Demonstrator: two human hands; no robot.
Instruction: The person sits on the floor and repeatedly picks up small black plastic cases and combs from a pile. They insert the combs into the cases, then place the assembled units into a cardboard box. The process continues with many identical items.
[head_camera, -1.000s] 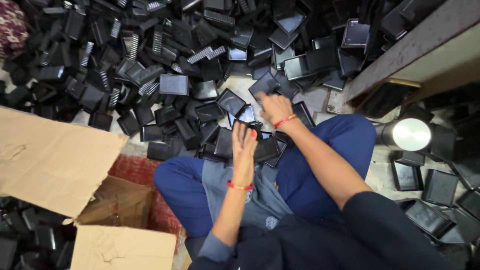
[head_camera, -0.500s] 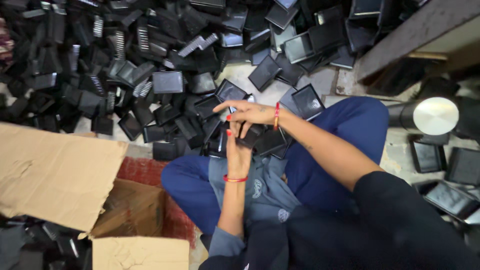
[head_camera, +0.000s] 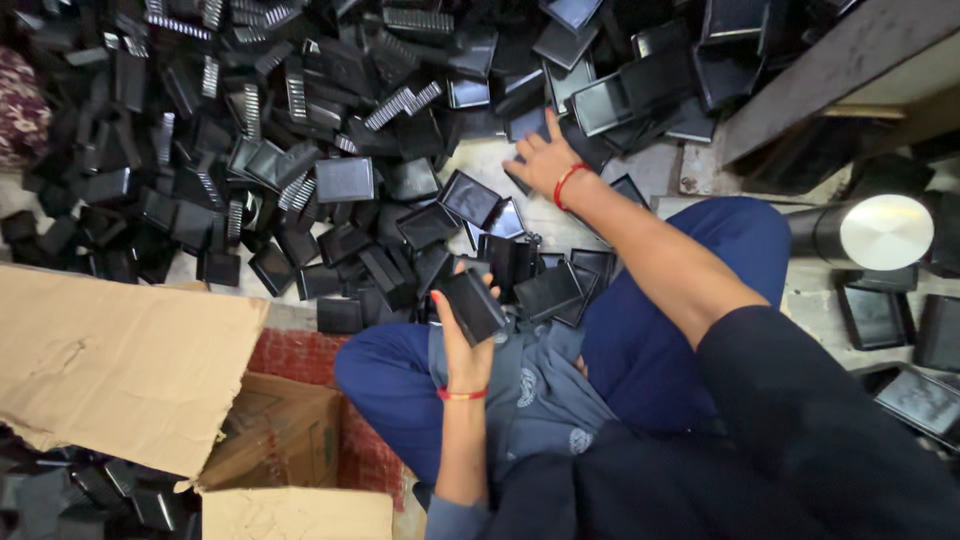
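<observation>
A small black rectangular plastic case (head_camera: 472, 305) sits in the left hand (head_camera: 462, 335), gripped by thumb and fingers over the person's lap, near the middle of the scene. Its long axis runs tilted, from near right up to far left. The right hand (head_camera: 540, 160) is well away from it, farther out and a little to the right, fingers spread wide and empty, palm down over a bare patch of floor (head_camera: 560, 215) at the edge of the big heap of black plastic trays and cases (head_camera: 300, 130). So the left hand is the nearer one by far; the right is stretched toward the loose pieces lying just beyond it. A stack of black cases (head_camera: 545, 290) rests just right of the held one, by the blue trouser knee. A brown cardboard box (head_camera: 130, 360) lies near left, a round metal cylinder (head_camera: 885, 232) at the right. Half a second ago both hands met at the case; since then the right has gone out to the heap.
</observation>
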